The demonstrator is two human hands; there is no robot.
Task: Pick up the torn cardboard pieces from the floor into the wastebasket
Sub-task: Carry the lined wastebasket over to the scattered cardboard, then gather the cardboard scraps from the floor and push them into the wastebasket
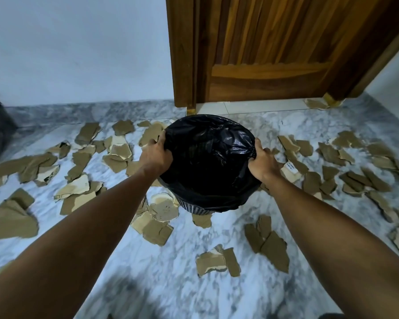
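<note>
- Marble floor (161, 279), white wall, wooden door (263, 54) right behind the wastebasket (195, 207).
- Wastebasket's upright, mouth up.
- Cardboard pieces (272, 247) litter the floor all round it.
- Your left hand (156, 155) and right hand (263, 161) fingers clutch its black liner (207, 157).

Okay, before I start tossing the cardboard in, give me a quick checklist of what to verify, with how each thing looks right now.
1. Black plastic bin liner covers the rim of the dark slatted wastebasket: ok.
2. Left hand grips the liner's edge: ok.
3. Right hand grips the opposite edge: ok.
4. A hand free to pick up pieces: not ok, both hold the liner.
5. Torn brown cardboard pieces within reach on the grey marble floor: ok, they lie all around the basket.
6. Liner mouth open enough to receive pieces: cannot tell, the glossy plastic looks bunched across the top.
</note>
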